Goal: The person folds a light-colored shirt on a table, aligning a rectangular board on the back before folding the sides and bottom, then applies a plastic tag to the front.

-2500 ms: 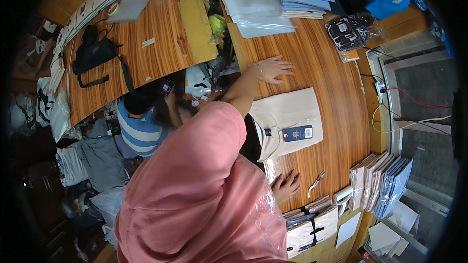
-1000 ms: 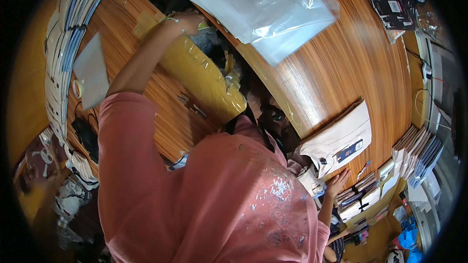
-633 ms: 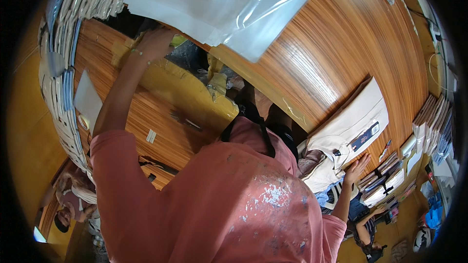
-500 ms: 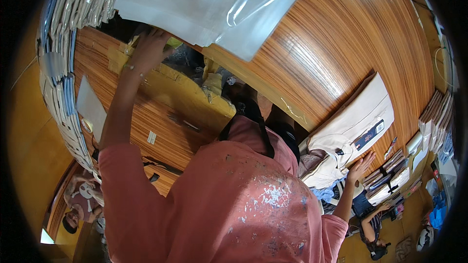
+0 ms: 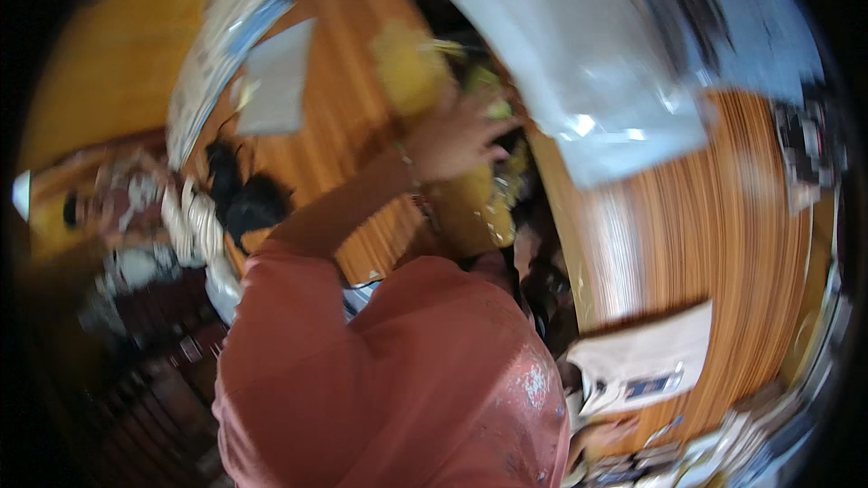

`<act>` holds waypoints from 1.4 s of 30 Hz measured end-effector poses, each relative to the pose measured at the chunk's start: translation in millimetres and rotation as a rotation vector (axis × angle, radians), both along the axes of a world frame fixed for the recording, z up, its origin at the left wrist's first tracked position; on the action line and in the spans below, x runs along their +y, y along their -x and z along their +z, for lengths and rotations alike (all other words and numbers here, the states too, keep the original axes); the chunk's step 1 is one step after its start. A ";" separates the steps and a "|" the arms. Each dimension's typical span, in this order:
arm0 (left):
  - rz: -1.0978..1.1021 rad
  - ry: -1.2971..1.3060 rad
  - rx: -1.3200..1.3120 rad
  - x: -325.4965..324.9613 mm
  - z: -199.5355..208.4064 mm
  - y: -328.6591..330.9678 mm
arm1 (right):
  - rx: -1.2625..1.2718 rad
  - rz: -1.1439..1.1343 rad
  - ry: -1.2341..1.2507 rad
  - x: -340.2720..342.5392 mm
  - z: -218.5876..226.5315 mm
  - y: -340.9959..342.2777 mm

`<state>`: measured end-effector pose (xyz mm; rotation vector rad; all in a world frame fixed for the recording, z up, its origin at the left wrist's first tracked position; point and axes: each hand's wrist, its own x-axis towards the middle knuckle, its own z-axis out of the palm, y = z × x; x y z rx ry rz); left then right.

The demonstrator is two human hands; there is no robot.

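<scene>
Blurred throughout by motion. At far left, a dim heap of clothes and bags [image 5: 145,244] beside the wooden table [image 5: 714,244], details unreadable. Further in, a dark bag [image 5: 242,203] lying on the tabletop, and above it a flat grey sheet [image 5: 276,89] near a curved row of stacked papers [image 5: 237,14] along the table's far edge. Coming up from the lower middle, a pink sleeve [image 5: 298,280] and bare forearm, ending in the left hand [image 5: 452,137]: fingers spread and loosely curled, resting on or just over a yellow bag [image 5: 407,72]; impossible to tell whether gripping it or only touching. Yellow bag stretched from above the hand down past the wrist to the table's near edge, in the gap between two tabletop sections. Right of the hand, a large clear plastic bag [image 5: 597,81] lying flat, glossy, near the fingertips. Lower right, a beige flat package [image 5: 651,366] with a small dark label. Below that, at the bottom edge, the right hand [image 5: 601,438], mostly hidden and smeared; open or closed, cannot tell. Stacked booklets [image 5: 714,456] just beside it.
</scene>
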<state>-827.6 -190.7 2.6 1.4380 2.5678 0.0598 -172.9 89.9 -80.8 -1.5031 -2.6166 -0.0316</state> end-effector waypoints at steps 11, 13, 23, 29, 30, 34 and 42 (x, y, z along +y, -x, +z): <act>0.843 -0.431 0.285 -170.1 -9.4 -90.1 | -0.018 0.067 0.140 48.2 -55.7 55.8; 0.971 -0.491 0.548 -227.7 -12.4 -38.6 | -0.049 0.059 0.171 55.0 -51.1 68.8; 1.375 0.070 0.373 -477.0 -39.8 282.6 | -0.018 -0.175 0.549 45.2 29.5 28.5; 1.245 0.119 0.404 -391.7 -61.3 356.0 | 0.203 -0.250 0.512 13.9 45.0 -12.6; 1.258 0.107 0.447 -396.6 -53.6 350.2 | 0.060 -0.272 0.445 8.9 56.2 34.8; 1.200 0.064 0.510 -352.3 -41.2 345.4 | -0.037 -0.431 0.333 -19.0 61.9 23.4; 0.946 -0.348 0.813 -281.2 19.0 211.7 | 0.082 -0.419 0.333 -13.4 57.9 25.7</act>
